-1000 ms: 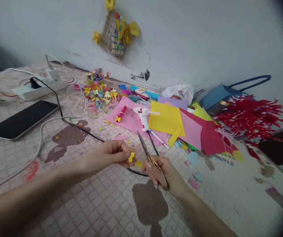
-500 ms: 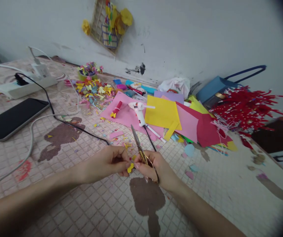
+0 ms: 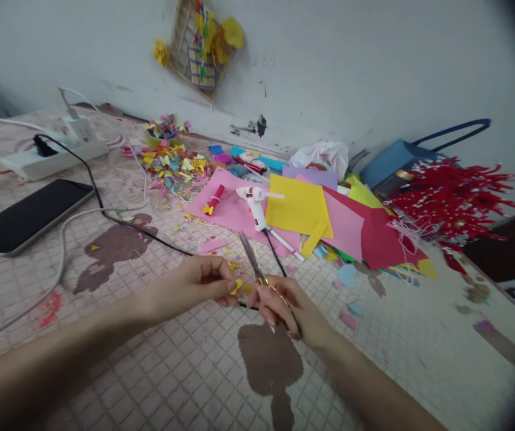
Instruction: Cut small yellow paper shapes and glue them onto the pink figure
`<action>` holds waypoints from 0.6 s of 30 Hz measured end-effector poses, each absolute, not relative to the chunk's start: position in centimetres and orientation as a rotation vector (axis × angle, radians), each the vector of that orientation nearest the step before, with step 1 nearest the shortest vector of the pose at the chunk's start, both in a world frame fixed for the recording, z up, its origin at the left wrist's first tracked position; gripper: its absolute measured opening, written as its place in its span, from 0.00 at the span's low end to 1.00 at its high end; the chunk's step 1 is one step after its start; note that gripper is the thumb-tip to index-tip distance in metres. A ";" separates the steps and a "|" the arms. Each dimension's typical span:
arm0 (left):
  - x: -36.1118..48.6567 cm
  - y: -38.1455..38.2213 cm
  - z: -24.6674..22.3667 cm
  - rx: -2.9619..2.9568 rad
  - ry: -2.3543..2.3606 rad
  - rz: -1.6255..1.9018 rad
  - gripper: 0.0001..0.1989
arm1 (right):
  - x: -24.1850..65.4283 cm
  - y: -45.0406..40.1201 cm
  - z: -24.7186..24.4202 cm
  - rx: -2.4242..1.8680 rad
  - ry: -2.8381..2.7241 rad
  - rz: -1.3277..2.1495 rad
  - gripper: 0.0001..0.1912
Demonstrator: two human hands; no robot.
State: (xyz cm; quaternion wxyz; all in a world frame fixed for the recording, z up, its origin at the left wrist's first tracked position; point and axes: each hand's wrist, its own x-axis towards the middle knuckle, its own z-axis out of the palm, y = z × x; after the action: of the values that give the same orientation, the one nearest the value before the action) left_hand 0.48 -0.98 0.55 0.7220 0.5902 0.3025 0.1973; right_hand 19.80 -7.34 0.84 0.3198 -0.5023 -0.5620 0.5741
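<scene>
Between the thumb and fingers of my left hand (image 3: pixel 201 284) is a small yellow paper piece (image 3: pixel 237 287). My right hand (image 3: pixel 290 305) is closed around gold-handled scissors (image 3: pixel 261 278), whose narrow blades point up and away from me. A small gap separates the paper piece from my right fingertips. Beyond the hands, a white glue gun (image 3: pixel 256 206) lies on pink paper (image 3: pixel 230 187), close to a yellow sheet (image 3: pixel 297 203). Left of the glue gun is a small red roll (image 3: pixel 215 199) with a yellow piece at its lower end.
A black phone (image 3: pixel 28 212) and a white power strip (image 3: pixel 55 158) are at the left, with cables crossing the table. Paper scraps (image 3: pixel 176 164) pile up at the back. Red beaded strands (image 3: pixel 450 197) and a blue bag (image 3: pixel 394 158) stand at the right.
My right hand has moved slightly right and away from the yellow piece, its fingers shifting on the scissors. My left hand has risen a little with the piece turned in its fingertips.
</scene>
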 end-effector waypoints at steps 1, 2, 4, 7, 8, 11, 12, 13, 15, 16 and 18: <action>0.3 -0.7 0.7 1.286 0.660 0.447 0.08 | 20.1 -7.4 1.0 -1.316 -1.497 1.519 0.22; 0.2 -0.5 0.9 1.266 0.650 0.456 0.07 | 20.5 -7.4 1.2 -1.321 -1.520 1.530 0.23; 0.0 -0.1 1.1 1.219 0.627 0.466 0.07 | 21.2 -7.3 1.4 -1.335 -1.580 1.560 0.23; -0.2 0.2 1.1 1.181 0.594 0.470 0.06 | 22.0 -7.0 1.4 -1.327 -1.661 1.621 0.23; -0.3 0.3 1.0 1.176 0.586 0.472 0.06 | 22.2 -6.9 1.4 -1.317 -1.676 1.638 0.24; -0.3 0.4 0.8 1.152 0.578 0.484 0.06 | 22.3 -6.8 1.1 -1.295 -1.677 1.678 0.24; -0.4 0.4 0.8 1.139 0.583 0.488 0.06 | 22.3 -6.8 1.0 -1.293 -1.676 1.687 0.24; -0.4 0.4 0.8 1.124 0.587 0.494 0.06 | 22.3 -6.8 1.0 -1.293 -1.677 1.692 0.24; -0.3 0.3 0.8 1.094 0.595 0.516 0.06 | 22.1 -6.9 1.0 -1.290 -1.684 1.682 0.25; -0.3 0.2 0.8 1.082 0.597 0.531 0.06 | 22.0 -6.9 1.1 -1.296 -1.685 1.668 0.26; -0.2 0.1 0.8 1.062 0.604 0.563 0.06 | 21.7 -7.1 1.2 -1.313 -1.676 1.625 0.27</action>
State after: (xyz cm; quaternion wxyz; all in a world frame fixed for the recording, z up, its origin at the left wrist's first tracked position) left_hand -0.17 0.12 0.82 0.7822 0.4919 0.2796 0.2608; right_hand 21.67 -7.06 1.21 0.2296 -0.4770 -0.6092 0.5905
